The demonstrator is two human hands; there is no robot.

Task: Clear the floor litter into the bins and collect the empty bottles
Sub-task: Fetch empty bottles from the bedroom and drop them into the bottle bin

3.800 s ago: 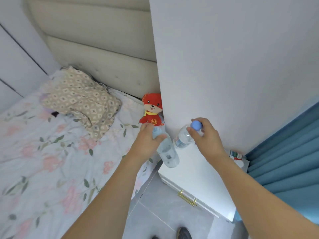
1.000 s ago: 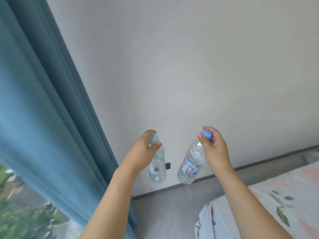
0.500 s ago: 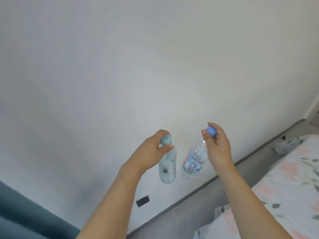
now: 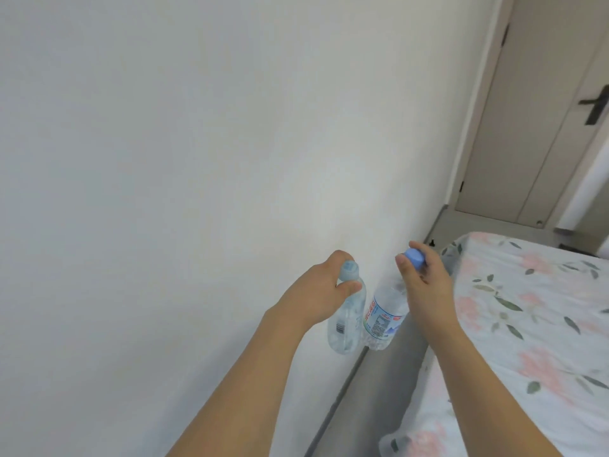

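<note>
Two bottles held side by side between wall and bed.
The left hand (image 4: 321,293) holds one bottle (image 4: 117,328)... Bottles between wall and bed
Wall (image 4: 197,159) left, bed (image 4: 527,324) right, door (image 4: 527,110) behind; two hanging bottles (image 4: 346,324) touch between them.

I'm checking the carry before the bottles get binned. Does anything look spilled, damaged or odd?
Nothing stands out. The left hand grips a clear bottle by its neck, the right hand holds a labelled bottle by its blue cap; both hang capped, no spill visible.

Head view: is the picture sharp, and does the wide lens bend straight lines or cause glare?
Head view: light is soft and even, with no strong glare on the wall. The door leans and the skirting slants, which suggests wide-angle distortion. Both bottles, in the left hand and the right hand, look slightly soft; the label print on the right bottle cannot be read.
</note>
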